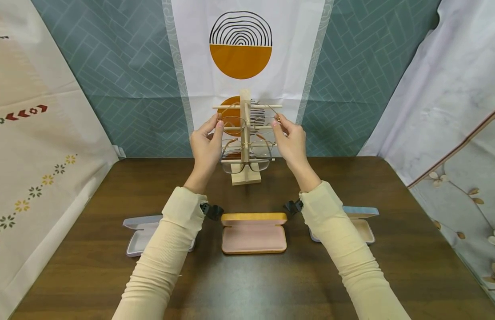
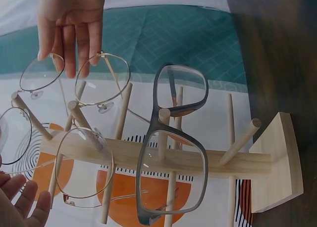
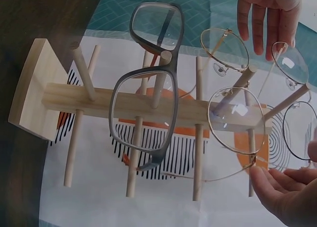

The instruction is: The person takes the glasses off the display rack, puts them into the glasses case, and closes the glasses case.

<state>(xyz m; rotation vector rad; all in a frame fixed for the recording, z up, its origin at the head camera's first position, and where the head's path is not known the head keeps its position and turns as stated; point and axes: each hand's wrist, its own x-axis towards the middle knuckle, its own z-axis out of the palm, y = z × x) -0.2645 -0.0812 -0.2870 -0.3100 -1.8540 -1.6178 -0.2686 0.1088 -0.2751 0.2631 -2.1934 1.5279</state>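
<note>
Both hands hold a pair of round thin-framed glasses at the top of a wooden display stand. My left hand pinches the frame's left end between thumb and fingers. At the opposite end, my right hand pinches it the same way. Below them hangs another round gold-rimmed pair, on pegs of the stand. Lower again, grey-framed glasses with thick rims rest on the stand. In the right wrist view, the right fingertips overlap the end of the gold-rimmed pair.
Three opened glasses cases lie on the dark wooden table: a pale lavender one at left, a yellow one with pink lining in the middle, and a light blue one at right. The forearms partly cover the outer two. Patterned cloths hang behind.
</note>
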